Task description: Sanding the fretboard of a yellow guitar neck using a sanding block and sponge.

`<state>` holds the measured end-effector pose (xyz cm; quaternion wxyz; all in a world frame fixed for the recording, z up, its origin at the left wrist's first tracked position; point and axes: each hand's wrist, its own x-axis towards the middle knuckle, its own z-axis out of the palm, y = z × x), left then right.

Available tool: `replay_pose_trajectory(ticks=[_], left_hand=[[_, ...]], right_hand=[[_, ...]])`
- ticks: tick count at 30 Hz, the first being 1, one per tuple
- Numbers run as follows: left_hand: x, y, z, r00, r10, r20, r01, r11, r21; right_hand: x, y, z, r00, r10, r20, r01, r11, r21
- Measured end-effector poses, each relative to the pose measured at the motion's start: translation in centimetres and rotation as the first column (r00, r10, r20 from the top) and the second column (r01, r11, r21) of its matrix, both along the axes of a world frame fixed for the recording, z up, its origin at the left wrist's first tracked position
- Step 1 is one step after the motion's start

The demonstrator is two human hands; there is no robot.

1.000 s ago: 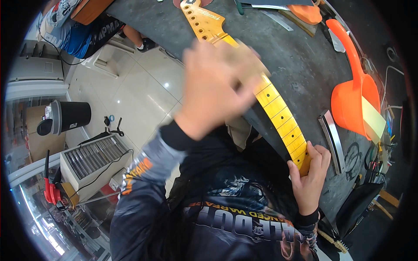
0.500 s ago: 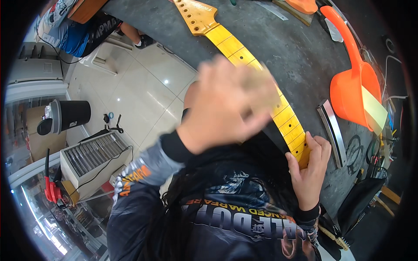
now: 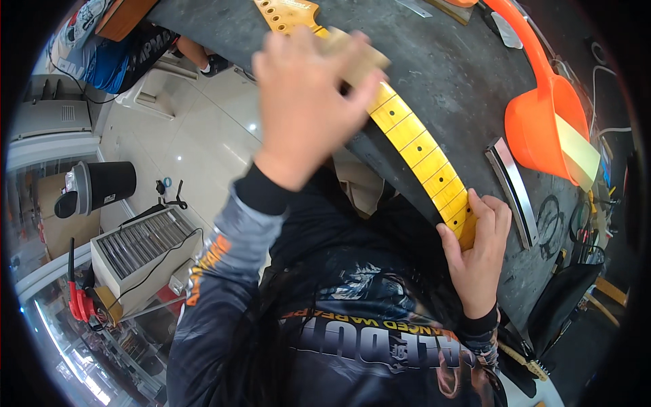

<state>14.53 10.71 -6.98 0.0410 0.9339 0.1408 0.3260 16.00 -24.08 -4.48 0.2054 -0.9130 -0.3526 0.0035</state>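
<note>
Guitar neck (image 3: 428, 163), yellow with dark dots and thin crosswise frets, ran on a diagonal from the top centre of the frame, where the upper edge cut off its headstock (image 3: 288, 13), down to right of centre. Person's left hand (image 3: 305, 105), upper centre and blurred, grasped a tan block (image 3: 365, 61) over the neck near the headstock; how firmly it pressed could not be told. Right hand (image 3: 480, 251), right of centre, gripped the lower end between thumb and fingers.

Dark grey tabletop (image 3: 447, 88) spread across the upper centre and right. Beside the right hand, toward the right edge, a silver-and-black metal bar (image 3: 515, 193) lay slantwise. Above it, upper right: an orange dipper (image 3: 525, 136), handle toward the top edge, pale yellow strip (image 3: 578, 152) at its mouth.

Left side of the frame: black bin (image 3: 114, 183) with grey rim, and below it a pale box (image 3: 146, 244) with a slatted top. Upper left: a second person (image 3: 102, 68) in blue and black, near a white plastic stool (image 3: 152, 98).
</note>
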Motion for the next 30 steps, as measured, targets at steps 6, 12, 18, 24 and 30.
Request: replay_pose_trajectory(ticks=[6, 12, 18, 24, 30], left_hand=[[-1.3, -6.7, 0.5, 0.917, -0.398, 0.013, 0.396, 0.908, -0.138], [-0.9, -7.1, 0.3, 0.953, -0.303, -0.024, 0.298, 0.946, -0.130], [0.3, -2.0, 0.5, 0.995, -0.095, -0.016, 0.095, 0.995, -0.015], [-2.5, -12.6, 1.2, 0.888, -0.458, 0.042, 0.453, 0.853, -0.259], [0.5, -3.3, -0.1, 0.998, -0.070, 0.000, 0.070, 0.997, 0.036]], right_hand=[[-0.1, -0.2, 0.1, 1.000, 0.003, 0.010, -0.003, 1.000, -0.015], [0.0, 0.2, 0.0, 1.000, -0.015, -0.005, 0.015, 1.000, 0.021], [-0.1, -0.1, 0.0, 1.000, 0.003, 0.008, -0.003, 1.000, 0.029], [0.3, 0.0, 0.1, 1.000, 0.030, 0.005, -0.030, 0.999, 0.028], [0.2, -0.2, -0.5, 1.000, 0.010, 0.010, -0.010, 0.999, 0.050]])
